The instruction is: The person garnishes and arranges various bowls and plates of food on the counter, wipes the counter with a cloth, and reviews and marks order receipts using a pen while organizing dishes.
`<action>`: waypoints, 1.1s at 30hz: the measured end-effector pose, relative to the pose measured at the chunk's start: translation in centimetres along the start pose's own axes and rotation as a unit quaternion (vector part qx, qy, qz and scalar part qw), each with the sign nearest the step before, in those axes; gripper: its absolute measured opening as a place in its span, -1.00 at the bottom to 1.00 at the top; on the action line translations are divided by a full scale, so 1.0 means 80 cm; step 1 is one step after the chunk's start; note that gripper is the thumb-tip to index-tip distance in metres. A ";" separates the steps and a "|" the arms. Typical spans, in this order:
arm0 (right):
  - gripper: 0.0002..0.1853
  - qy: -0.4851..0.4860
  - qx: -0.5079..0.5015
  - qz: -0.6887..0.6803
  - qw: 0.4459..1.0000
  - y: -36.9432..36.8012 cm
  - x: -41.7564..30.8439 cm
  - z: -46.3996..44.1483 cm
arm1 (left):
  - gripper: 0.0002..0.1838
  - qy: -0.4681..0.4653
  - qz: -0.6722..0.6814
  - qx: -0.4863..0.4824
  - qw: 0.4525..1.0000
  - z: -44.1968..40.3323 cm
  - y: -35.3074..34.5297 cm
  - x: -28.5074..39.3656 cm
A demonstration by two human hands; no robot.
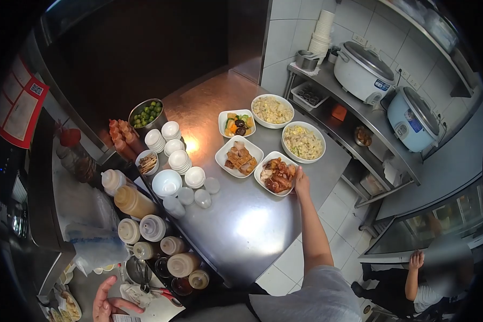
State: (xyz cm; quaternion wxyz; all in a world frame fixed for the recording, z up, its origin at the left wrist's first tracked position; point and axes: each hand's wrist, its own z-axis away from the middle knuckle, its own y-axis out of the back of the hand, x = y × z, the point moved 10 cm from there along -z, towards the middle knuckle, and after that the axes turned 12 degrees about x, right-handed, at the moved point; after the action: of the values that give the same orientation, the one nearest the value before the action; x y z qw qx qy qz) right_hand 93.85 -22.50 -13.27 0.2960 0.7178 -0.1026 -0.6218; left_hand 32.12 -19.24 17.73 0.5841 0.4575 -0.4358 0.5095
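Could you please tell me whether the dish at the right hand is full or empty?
It looks full: browned meat covers most of the dish, with its white rim showing beside the right hand.

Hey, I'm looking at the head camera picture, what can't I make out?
Head view throughout:
Left hand: wrist cut off by the bottom edge.
Right hand: some fingers hidden by itself or the bowl it holds.
Red-bordered sheet: print too small.

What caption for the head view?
Right hand on a square white bowl of glazed meat, fried rice nearby.
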 end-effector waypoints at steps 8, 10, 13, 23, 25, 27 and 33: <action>-0.83 0.362 0.130 0.068 0.921 0.009 -0.212 -0.009 | -0.30 0.003 -0.078 0.074 0.994 -0.007 0.048 -0.022; -0.87 0.425 0.075 0.128 0.893 -0.046 -0.240 -0.031 | -0.27 0.008 -0.101 0.080 0.992 -0.011 0.061 -0.024; -0.88 0.465 0.050 0.155 0.870 -0.115 -0.252 -0.075 | -0.36 0.047 -0.061 0.039 0.996 -0.003 0.052 -0.017; -0.89 0.485 0.067 0.285 0.824 -0.201 -0.226 -0.104 | -0.28 0.052 0.063 0.227 0.970 0.025 0.057 -0.006; -0.83 0.480 0.073 0.256 0.836 -0.194 -0.238 -0.100 | -0.28 0.048 0.055 0.279 0.957 0.028 0.068 -0.004; -0.63 0.467 0.070 0.246 0.846 -0.185 -0.245 -0.104 | -0.27 0.050 0.014 0.203 0.978 0.022 0.053 0.003; -0.71 0.404 0.076 0.271 0.871 -0.191 -0.249 -0.122 | -0.27 0.070 0.030 0.209 0.975 0.014 0.042 0.000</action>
State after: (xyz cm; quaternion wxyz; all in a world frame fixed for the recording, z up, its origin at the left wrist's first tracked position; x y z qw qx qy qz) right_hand 95.71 2.93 -4.63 0.4129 0.8706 -0.2116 -0.1636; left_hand 28.72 -20.11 18.29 0.4888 0.5193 -0.2911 0.6377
